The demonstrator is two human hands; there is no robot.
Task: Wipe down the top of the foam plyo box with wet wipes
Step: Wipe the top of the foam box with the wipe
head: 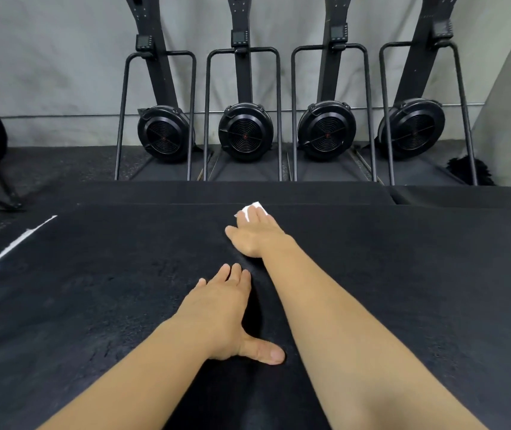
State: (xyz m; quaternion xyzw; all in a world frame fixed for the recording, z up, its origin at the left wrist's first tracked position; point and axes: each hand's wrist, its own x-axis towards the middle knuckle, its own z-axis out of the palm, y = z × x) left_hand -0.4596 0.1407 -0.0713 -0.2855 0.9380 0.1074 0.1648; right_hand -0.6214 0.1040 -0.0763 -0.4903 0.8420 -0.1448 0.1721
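Soft, even indoor light falls from above, fairly bright on the pale wall (46,57). The black top of the foam plyo box (93,290) takes a dull grey sheen, with a dense shadow just right of the left hand (220,311). The wet wipe (252,208) is blown out (no texture readable). The machines (245,131) splay outward toward the frame edges, and detail is slightly soft throughout.

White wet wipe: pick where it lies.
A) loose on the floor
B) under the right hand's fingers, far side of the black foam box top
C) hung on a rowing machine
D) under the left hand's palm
B: the white wet wipe peeks out from under the flat fingers of the right hand, pressed on the black foam plyo box top; the left hand rests bare.
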